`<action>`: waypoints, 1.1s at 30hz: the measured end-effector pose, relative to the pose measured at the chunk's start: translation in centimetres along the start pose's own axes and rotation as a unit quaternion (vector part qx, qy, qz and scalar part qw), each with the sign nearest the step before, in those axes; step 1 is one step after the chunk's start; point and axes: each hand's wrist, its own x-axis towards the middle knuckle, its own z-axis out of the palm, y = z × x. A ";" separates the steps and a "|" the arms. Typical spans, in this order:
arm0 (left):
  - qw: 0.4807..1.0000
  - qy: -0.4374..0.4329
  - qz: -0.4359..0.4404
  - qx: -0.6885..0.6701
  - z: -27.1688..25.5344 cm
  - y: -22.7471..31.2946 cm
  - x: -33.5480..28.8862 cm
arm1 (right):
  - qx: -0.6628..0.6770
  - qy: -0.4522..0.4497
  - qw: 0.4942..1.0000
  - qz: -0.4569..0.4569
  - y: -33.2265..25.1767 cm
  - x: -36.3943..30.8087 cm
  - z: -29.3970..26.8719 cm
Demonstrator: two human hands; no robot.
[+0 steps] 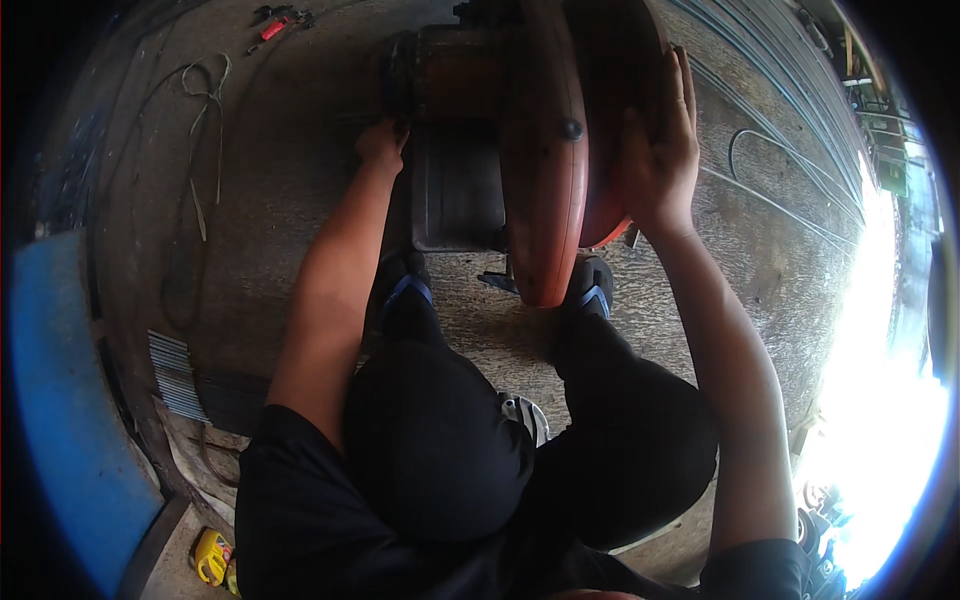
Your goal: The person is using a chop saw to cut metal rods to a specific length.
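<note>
The machine (460, 190) stands on the floor (470, 330) before the feet (597, 283), between the left hand (380, 148) and right hand (662, 170), with looped cord (219, 97) and, closer in, short rods (175, 375) to its left and long rods (790, 95) to its right.

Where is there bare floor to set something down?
On the floor, left between the pale cord and left forearm; right, between the right forearm and long rods. It is crowded around the red machine, with the left hand, right hand and both feet close by.

Two hands (665, 170), two bare forearms (338, 255), two blue-strapped sandals (596, 278), one red machine (556, 205), one blue panel (70, 400).
</note>
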 end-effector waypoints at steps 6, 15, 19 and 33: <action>0.994 -0.099 0.024 0.029 -0.8 0.1 0.3 | 0.006 0.026 0.999 0.020 -0.4 -0.1 0.1; 0.992 -0.118 -0.021 0.042 1.9 1.6 0.1 | 0.100 0.116 0.988 -0.034 0.9 -3.7 0.2; 0.992 -0.109 -0.022 0.065 1.5 3.0 -0.9 | 0.088 0.130 0.987 -0.034 1.4 -3.8 0.5; 0.989 -0.107 -0.020 0.098 0.8 7.9 -2.5 | 0.072 0.184 0.980 -0.015 1.3 -4.2 0.8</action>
